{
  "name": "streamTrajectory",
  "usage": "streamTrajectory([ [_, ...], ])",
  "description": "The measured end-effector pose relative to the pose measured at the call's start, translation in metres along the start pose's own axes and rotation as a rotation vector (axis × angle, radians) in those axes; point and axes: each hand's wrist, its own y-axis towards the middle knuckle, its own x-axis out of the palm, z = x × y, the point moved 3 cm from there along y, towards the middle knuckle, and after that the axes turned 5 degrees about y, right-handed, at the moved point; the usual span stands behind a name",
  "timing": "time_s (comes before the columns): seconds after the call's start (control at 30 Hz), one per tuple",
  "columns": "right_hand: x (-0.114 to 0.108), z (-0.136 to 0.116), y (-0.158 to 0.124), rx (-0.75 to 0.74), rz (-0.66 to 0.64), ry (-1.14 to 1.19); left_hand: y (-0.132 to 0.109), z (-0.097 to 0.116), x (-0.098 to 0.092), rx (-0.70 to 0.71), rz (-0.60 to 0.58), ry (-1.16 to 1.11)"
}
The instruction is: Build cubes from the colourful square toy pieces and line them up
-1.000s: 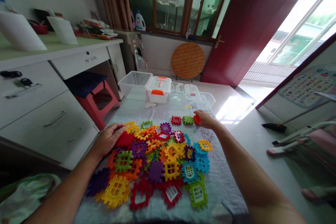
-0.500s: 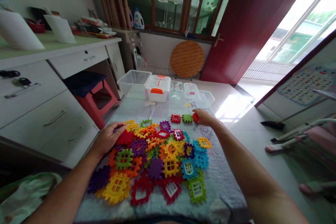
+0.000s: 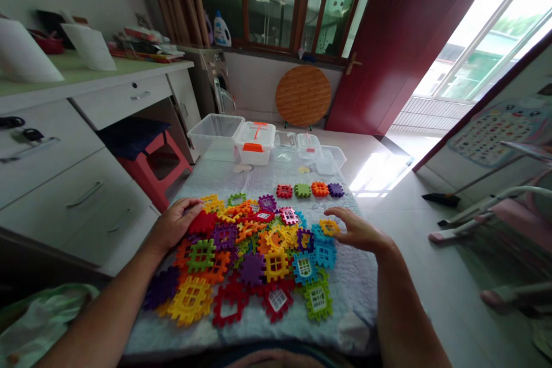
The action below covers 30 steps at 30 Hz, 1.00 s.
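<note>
Block row (image 3: 315, 189) beyond right hand (image 3: 363, 233), long axis left to right

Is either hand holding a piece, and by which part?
The left hand touches a red piece along its left edge; grip unclear. The right hand, open by a yellow piece, holds nothing.

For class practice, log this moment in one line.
left hand: at red piece | right hand: open, near yellow piece | row: red, green, orange, purple
</note>
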Motion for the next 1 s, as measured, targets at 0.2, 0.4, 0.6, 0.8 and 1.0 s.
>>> streamTrajectory([
  [0.2,0.01,0.004,-0.006,0.028,0.05,0.082,0.0,-0.001,0.0,-0.005,0.005,0.004],
  [0.4,0.011,0.014,-0.001,0.174,0.152,0.271,-0.001,0.003,-0.001,-0.012,-0.004,-0.004],
  [0.6,0.015,0.02,0.0,0.216,0.218,0.372,-0.001,0.002,-0.001,0.008,-0.008,0.0],
  [0.8,0.006,0.014,-0.006,0.074,0.205,0.227,-0.001,0.002,-0.001,0.019,0.003,0.0],
  [1.0,-0.016,-0.033,0.041,-0.036,0.202,-0.024,-0.001,0.004,-0.001,0.036,0.004,-0.019],
])
